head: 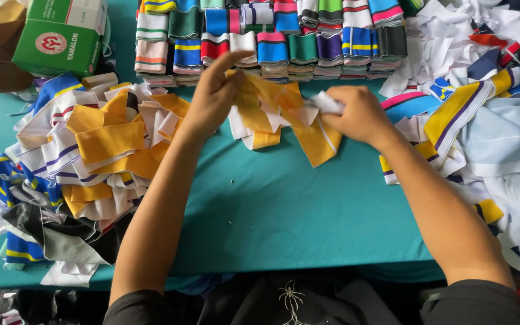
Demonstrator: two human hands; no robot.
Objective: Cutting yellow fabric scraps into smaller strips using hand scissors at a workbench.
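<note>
Both my hands work a bundle of yellow and white knitted collar strips lying on the teal table. My left hand pinches the bundle's left end, fingers raised toward the far stacks. Gripping the white right end of the same bundle, my right hand has its fingers closed. A yellow strip end hangs down toward me between the hands.
Neat folded stacks of striped collars in many colours line the far edge. A loose heap of yellow, white and blue strips lies at left, another mixed heap with pale blue cloth at right. A green cardboard box sits far left.
</note>
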